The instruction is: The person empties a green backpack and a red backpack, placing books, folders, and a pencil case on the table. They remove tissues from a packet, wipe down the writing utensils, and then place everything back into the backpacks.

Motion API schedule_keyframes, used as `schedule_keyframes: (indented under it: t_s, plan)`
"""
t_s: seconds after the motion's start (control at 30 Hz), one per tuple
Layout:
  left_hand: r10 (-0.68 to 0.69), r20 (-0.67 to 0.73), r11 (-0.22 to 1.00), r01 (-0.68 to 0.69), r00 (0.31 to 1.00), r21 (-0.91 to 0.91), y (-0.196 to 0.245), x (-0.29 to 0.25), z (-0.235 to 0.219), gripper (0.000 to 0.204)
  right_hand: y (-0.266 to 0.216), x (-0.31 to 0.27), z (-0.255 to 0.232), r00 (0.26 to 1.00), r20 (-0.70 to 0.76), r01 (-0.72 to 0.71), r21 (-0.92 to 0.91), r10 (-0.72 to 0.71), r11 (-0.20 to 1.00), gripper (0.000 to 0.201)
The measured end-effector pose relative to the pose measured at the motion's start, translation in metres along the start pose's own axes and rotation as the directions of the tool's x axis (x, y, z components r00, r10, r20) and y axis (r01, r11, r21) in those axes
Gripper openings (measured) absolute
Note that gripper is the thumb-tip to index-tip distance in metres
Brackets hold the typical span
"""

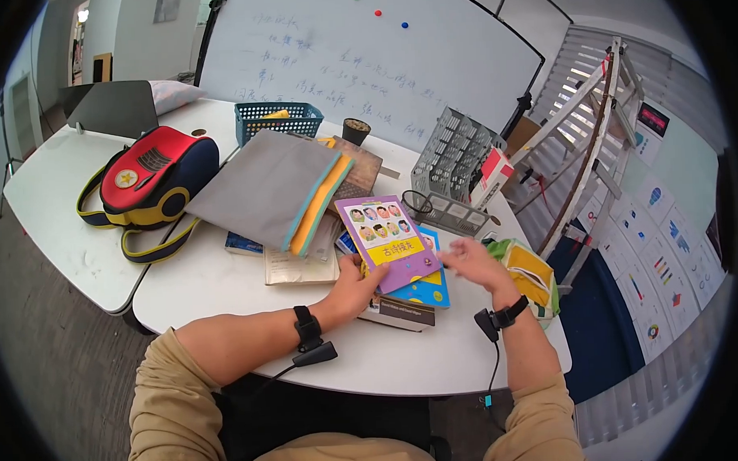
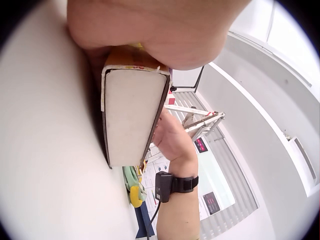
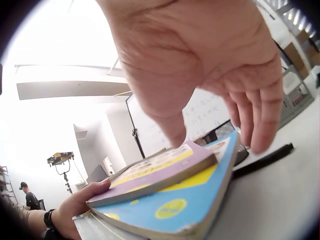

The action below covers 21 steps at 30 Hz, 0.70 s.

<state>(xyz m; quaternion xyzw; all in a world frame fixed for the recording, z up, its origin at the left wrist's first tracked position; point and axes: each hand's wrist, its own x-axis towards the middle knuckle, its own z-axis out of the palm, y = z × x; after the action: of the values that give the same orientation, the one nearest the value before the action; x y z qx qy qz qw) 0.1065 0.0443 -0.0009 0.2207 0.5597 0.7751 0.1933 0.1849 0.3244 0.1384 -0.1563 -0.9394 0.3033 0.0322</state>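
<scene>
A purple book (image 1: pixel 391 244) with cartoon faces on its cover lies atop a blue book (image 1: pixel 429 291). Under both is a thick hardcover book (image 1: pixel 398 312), whose white page block fills the middle of the left wrist view. My left hand (image 1: pixel 356 293) grips this stack at its left side, thumb resting on the purple cover; its other fingers are partly hidden. At the stack's right edge my right hand (image 1: pixel 473 263) holds nothing, its fingers relaxed. In the right wrist view its thumb and fingers hang apart above the books.
A grey pouch (image 1: pixel 262 181) with an orange-and-blue edge lies on more books (image 1: pixel 301 264) to the left. Beyond are a red backpack (image 1: pixel 151 169), a blue basket (image 1: pixel 277 120) and a small pot (image 1: pixel 355 132). Grey crates (image 1: pixel 456 158) and a green-yellow bag (image 1: pixel 529 274) stand right.
</scene>
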Motion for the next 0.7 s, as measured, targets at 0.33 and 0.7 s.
schedule_keyframes:
  t_s: [0.33, 0.7]
  plan:
    - [-0.058, 0.055, 0.998, 0.059, 0.997, -0.017, 0.013, -0.007, -0.003, 0.067, -0.177, 0.011, 0.072, 0.891, 0.349, 0.072, 0.523, -0.29, 0.85, 0.072]
    - [0.329, 0.343, 0.867, -0.425, 0.88, 0.259, -0.004, -0.013, -0.026, 0.014, -0.227, 0.094, 0.22, 0.99, 0.129, -0.067, 0.801, -0.063, 0.594, 0.067]
